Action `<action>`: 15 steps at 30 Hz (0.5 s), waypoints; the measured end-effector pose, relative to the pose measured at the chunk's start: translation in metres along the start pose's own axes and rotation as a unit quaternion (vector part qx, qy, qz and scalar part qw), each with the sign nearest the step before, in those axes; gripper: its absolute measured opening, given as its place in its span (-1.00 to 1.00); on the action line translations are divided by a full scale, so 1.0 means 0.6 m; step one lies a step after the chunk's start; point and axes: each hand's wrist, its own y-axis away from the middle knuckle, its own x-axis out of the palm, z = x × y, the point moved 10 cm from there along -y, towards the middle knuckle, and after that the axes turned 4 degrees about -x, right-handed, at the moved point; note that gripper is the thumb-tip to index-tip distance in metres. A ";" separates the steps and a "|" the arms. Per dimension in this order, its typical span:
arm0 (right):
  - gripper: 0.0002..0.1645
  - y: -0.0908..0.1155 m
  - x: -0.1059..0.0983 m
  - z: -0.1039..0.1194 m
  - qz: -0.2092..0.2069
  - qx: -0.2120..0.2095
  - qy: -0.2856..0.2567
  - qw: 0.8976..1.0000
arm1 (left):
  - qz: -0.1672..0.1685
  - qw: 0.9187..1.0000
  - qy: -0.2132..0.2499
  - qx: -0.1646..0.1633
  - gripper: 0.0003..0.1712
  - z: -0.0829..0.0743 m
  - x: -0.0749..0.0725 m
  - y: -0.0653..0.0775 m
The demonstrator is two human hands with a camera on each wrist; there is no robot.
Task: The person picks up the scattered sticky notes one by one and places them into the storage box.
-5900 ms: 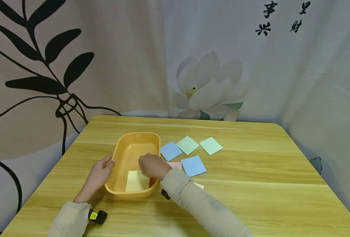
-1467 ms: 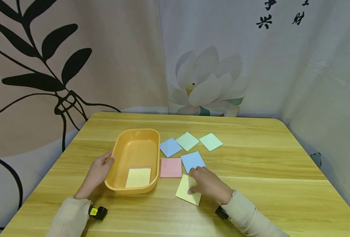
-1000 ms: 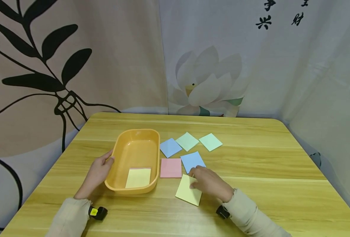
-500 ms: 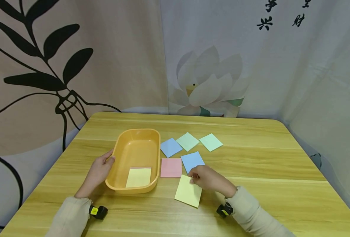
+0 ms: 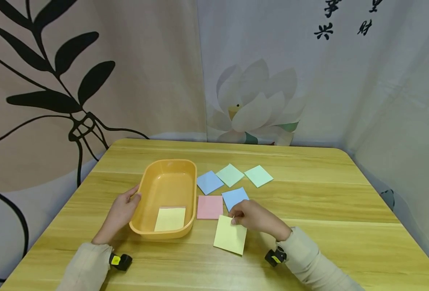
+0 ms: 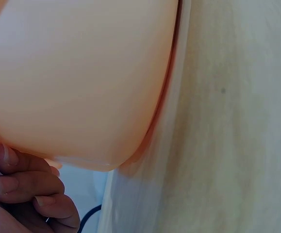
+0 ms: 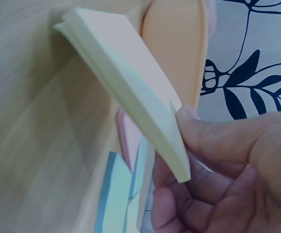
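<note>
My right hand (image 5: 255,218) pinches a yellow sticky note pad (image 5: 230,235) by its far right corner, thumb on top and fingers beneath. In the right wrist view the pad (image 7: 125,82) is tilted, its thick edge facing the camera. To the left, my left hand (image 5: 123,211) grips the left rim of an orange plastic tray (image 5: 141,190). Its curled fingers (image 6: 28,182) show beside the tray wall in the left wrist view. Inside the tray's near end lies another yellow pad (image 5: 170,219), with a thin pink edge showing behind it.
Right of the tray lie a pink pad (image 5: 209,207), a blue pad (image 5: 209,182) and a second blue pad (image 5: 234,197) partly behind my right hand. Two green pads, one (image 5: 230,175) left of the other (image 5: 259,176), lie farther back on the wooden table (image 5: 327,226).
Earlier my right hand was in the tray, over the yellow pad there. It then moved right to the loose yellow pad and now pinches its corner, slightly raised. My left hand stays on the rim.
</note>
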 end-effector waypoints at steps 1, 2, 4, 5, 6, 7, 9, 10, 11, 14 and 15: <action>-0.87 -0.001 -0.002 0.003 -0.001 -0.002 0.000 1.000 | 0.001 1.000 0.000 0.001 -0.37 0.000 0.000 0.000; -0.86 -0.002 -0.004 0.005 -0.001 -0.003 0.000 1.000 | 0.001 1.000 0.000 0.001 -0.36 0.001 0.000 0.000; -0.86 -0.003 -0.009 0.011 -0.002 -0.008 0.000 1.000 | 0.001 1.000 0.001 0.002 -0.36 0.001 0.000 0.000; -0.86 -0.004 -0.011 0.013 -0.004 -0.010 -0.001 1.000 | 0.001 1.000 0.000 0.002 -0.36 0.001 0.000 0.000; -0.85 -0.005 -0.014 0.015 -0.006 -0.011 0.000 1.000 | 0.000 1.000 0.001 0.002 -0.36 0.001 0.001 0.000; -0.85 -0.006 -0.018 0.018 -0.007 -0.014 0.003 1.000 | 0.001 1.000 0.000 0.002 -0.36 0.001 0.001 0.001; -0.84 -0.007 -0.026 0.024 -0.010 -0.021 0.007 1.000 | 0.001 1.000 0.001 0.003 -0.36 0.000 0.001 0.002; -0.84 -0.008 -0.029 0.027 -0.012 -0.025 0.008 1.000 | 0.002 1.000 0.002 0.003 -0.36 0.000 0.002 0.002; -0.83 -0.009 -0.033 0.029 -0.014 -0.028 0.009 0.999 | 0.002 1.000 0.003 0.004 -0.36 -0.001 0.002 0.002; -0.83 -0.014 -0.045 0.040 -0.020 -0.033 0.008 0.999 | 0.004 1.000 0.005 0.004 -0.36 -0.001 0.002 0.003; -0.84 -0.016 -0.049 0.045 -0.024 -0.039 0.011 0.999 | 0.005 1.000 0.006 0.004 -0.35 -0.001 0.002 0.003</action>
